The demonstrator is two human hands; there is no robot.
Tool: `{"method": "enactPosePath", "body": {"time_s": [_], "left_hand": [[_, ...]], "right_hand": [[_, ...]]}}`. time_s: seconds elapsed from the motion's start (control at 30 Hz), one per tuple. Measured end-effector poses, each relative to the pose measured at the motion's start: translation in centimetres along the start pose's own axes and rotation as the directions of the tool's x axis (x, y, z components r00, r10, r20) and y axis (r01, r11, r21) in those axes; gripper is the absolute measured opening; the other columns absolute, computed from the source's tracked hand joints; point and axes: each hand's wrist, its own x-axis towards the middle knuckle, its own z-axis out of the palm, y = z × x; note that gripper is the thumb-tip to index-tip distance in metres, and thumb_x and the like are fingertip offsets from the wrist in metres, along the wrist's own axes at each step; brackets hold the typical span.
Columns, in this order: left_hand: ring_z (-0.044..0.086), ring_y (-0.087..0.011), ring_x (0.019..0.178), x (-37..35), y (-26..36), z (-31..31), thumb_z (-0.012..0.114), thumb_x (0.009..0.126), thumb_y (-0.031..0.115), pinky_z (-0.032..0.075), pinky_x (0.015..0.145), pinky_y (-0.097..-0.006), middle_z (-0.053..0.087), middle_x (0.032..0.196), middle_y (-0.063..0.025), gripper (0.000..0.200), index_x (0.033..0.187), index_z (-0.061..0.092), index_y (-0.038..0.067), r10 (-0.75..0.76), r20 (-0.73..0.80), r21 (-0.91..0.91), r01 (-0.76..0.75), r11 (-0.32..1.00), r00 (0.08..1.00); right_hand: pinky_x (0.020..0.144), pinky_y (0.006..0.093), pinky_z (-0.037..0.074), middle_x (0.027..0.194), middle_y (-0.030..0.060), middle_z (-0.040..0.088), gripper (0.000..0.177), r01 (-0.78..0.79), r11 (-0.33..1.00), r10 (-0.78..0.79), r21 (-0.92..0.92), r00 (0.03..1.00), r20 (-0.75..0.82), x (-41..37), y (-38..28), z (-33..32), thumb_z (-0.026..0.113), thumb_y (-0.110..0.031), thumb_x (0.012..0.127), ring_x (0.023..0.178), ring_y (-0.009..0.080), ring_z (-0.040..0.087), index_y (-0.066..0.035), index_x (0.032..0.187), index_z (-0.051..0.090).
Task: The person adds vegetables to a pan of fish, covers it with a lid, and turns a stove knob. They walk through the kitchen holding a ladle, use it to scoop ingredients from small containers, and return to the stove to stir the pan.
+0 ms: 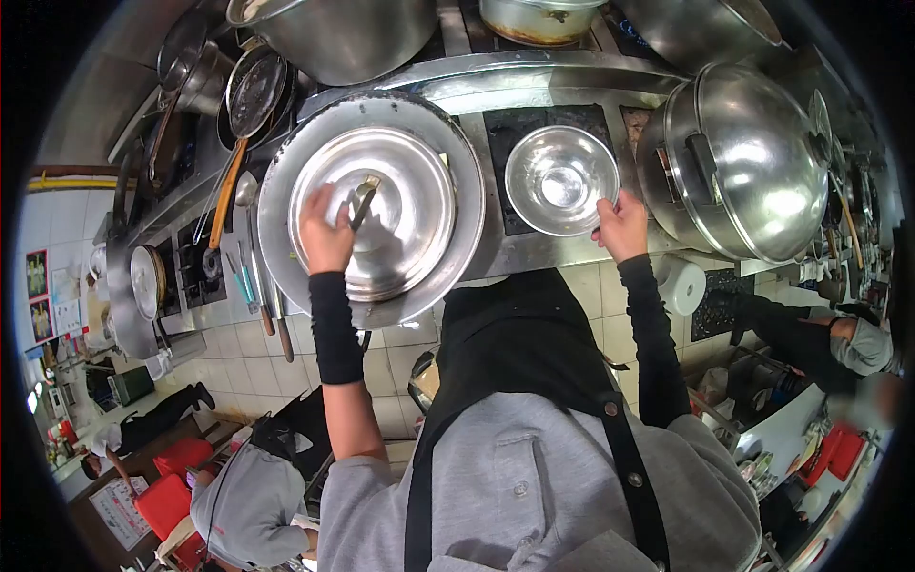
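My right hand (621, 225) pinches the near right rim of a shiny steel mixing bowl (538, 195), which holds nothing I can make out. On the left, a round metal lid (400, 243) with a strap handle (364, 200) rests inside a wide, shallow metal pan (467, 181). My left hand (326, 229) hovers over the lid's left part, just beside the handle. Its fingers are slightly blurred, with thumb and fingers apart and nothing visible between them. Bits of green show at the lid's edge.
A large domed steel pot (762, 162) stands to the right, and big pots (343, 38) line the back. Ladles and an orange-handled strainer (227, 191) lie at left. Co-workers (253, 496) are behind me on the left and at far right (858, 343).
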Motion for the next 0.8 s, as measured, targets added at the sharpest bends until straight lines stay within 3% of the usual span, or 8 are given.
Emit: {"method": "enactPosePath", "body": {"time_s": [0.17,0.23,0.3,0.53,0.7,0.73,0.77,0.8], "left_hand": [[0.057,-0.0264,0.117,-2.4,4.4,-10.5,0.06,0.087,-0.003,0.042,0.102,-0.0362,0.06,0.126,-0.0145,0.036,0.122,0.063,0.003,-0.003,-0.277,-0.193,-0.053,0.98,0.961],[0.056,-0.0233,0.117,-4.1,5.8,-12.9,0.058,0.09,-0.003,0.042,0.101,-0.0343,0.06,0.125,-0.0129,0.033,0.122,0.063,0.0,-0.056,-0.321,-0.208,-0.013,0.978,0.945],[0.056,-0.0191,0.116,-6.0,6.2,-13.5,0.056,0.094,0.0,0.042,0.1,-0.0307,0.059,0.126,-0.0113,0.029,0.122,0.062,-0.002,-0.188,-0.334,-0.353,0.062,0.934,0.923],[0.056,-0.0174,0.112,-14.3,11.8,-12.4,0.053,0.095,-0.002,0.043,0.097,-0.0284,0.06,0.121,-0.0106,0.026,0.119,0.063,-0.002,-0.378,-0.239,-0.491,0.225,0.842,0.894],[0.061,-0.016,0.099,-21.0,19.0,-5.9,0.056,0.089,-0.005,0.047,0.087,-0.0282,0.065,0.106,-0.009,0.025,0.11,0.067,-0.001,-0.503,-0.122,-0.471,0.396,0.788,0.856],[0.062,-0.0186,0.096,-22.0,21.1,-4.2,0.057,0.088,-0.005,0.048,0.086,-0.0288,0.067,0.105,-0.0107,0.024,0.109,0.068,0.001,-0.561,-0.077,-0.515,0.449,0.73,0.824],[0.064,-0.0217,0.095,-23.5,22.6,-2.5,0.058,0.087,-0.004,0.049,0.085,-0.0297,0.068,0.104,-0.0121,0.024,0.108,0.068,0.002,-0.537,-0.069,-0.432,0.46,0.776,0.841],[0.064,-0.0251,0.095,-23.5,25.6,-2.1,0.06,0.085,-0.003,0.049,0.085,-0.031,0.068,0.105,-0.0134,0.023,0.107,0.068,0.002,-0.548,0.004,-0.47,0.485,0.737,0.836]], "right_hand": [[0.034,0.0288,0.043,0.057,0.0076,0.055,0.015,-0.008,0.993,0.009,0.118,1.0,-0.011,-1.9,2.6,-1.3,0.055,-0.008,0.087,0.042,0.015,0.058,0.004,0.078,0.054],[0.034,0.0277,0.042,0.059,0.0076,0.056,0.014,-0.021,0.977,0.026,0.212,0.999,-0.021,-2.8,2.5,-1.7,0.055,-0.007,0.087,0.041,0.0141,0.057,0.005,0.08,0.054],[0.036,0.0265,0.042,0.061,0.0071,0.057,0.012,-0.024,0.974,0.023,0.227,1.0,0.008,-3.1,3.1,-1.9,0.053,-0.006,0.09,0.041,0.0131,0.056,0.005,0.086,0.055],[0.038,0.0257,0.043,0.067,0.008,0.06,0.014,-0.043,0.959,-0.049,0.28,0.948,0.314,-1.3,5.2,-1.1,0.052,-0.01,0.096,0.046,0.0128,0.057,0.005,0.098,0.055],[0.039,0.0249,0.044,0.069,0.0087,0.061,0.015,-0.058,0.985,-0.051,0.163,0.803,0.594,0.4,9.8,-5.1,0.052,-0.01,0.096,0.046,0.0132,0.057,0.005,0.101,0.054],[0.039,0.025,0.044,0.068,0.0086,0.061,0.016,-0.079,0.989,-0.019,0.127,0.776,0.631,0.9,11.3,-6.1,0.052,-0.01,0.096,0.046,0.0132,0.057,0.005,0.101,0.054],[0.039,0.0251,0.044,0.067,0.0085,0.06,0.016,-0.105,0.99,0.018,0.09,0.746,0.666,1.3,12.9,-7.0,0.052,-0.01,0.096,0.046,0.0132,0.057,0.005,0.102,0.054],[0.039,0.0256,0.045,0.067,0.0088,0.06,0.016,-0.118,0.991,0.048,0.055,0.724,0.688,1.7,14.7,-7.7,0.052,-0.009,0.096,0.045,0.0136,0.057,0.005,0.103,0.054]]}}
